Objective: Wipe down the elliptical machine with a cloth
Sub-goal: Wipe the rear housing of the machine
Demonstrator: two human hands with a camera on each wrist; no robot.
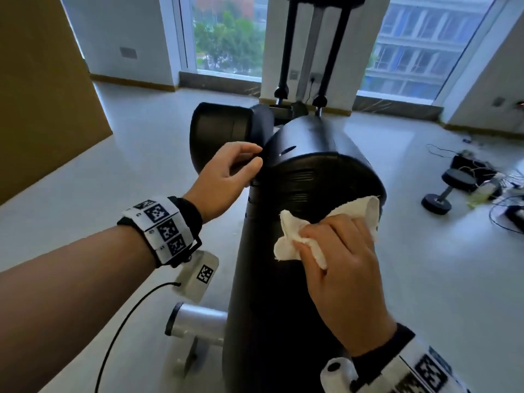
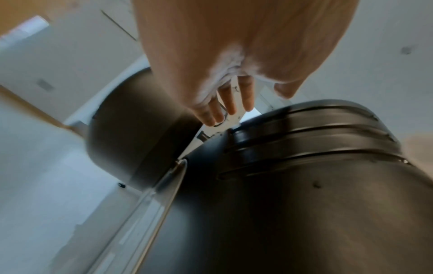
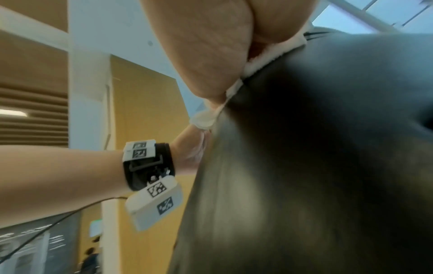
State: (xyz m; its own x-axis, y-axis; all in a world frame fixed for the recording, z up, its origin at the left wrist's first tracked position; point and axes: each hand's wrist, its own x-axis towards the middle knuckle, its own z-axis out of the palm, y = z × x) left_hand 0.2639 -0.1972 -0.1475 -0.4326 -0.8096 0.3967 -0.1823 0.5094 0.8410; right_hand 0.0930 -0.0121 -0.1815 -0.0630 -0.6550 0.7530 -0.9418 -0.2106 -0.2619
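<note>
The black elliptical machine [image 1: 300, 177] is filling the middle of the head view, its rounded housing running from the bottom edge up toward the windows at the top of the frame. The right hand [image 1: 346, 268] is lying on the lower right part of that housing with the white cloth [image 1: 297, 236] under it; the fingers are curling over the bunched fabric and pressing it against the black surface, while loose folds are sticking out to the left and toward the upper right of the hand. In the right wrist view the cloth [image 3: 269, 55] is showing as a thin white strip squeezed between the palm and the dark shell. The left hand [image 1: 224, 180] is sitting at centre left, fingers loosely bent and gripping nothing, its fingertips [image 1: 253, 165] touching or nearly touching the ribbed edge of the housing just beside a black disc-shaped part. In the left wrist view the left hand [image 2: 234, 61] is seen from below, its fingers reaching down toward the gap between the two black parts. Both wrists are wearing bands with black-and-white markers, and a thin cable is trailing down from the left one. At the right of the head view a dumbbell [image 1: 448, 191] is lying on the pale floor [image 1: 141, 165] among tangled wires.
</note>
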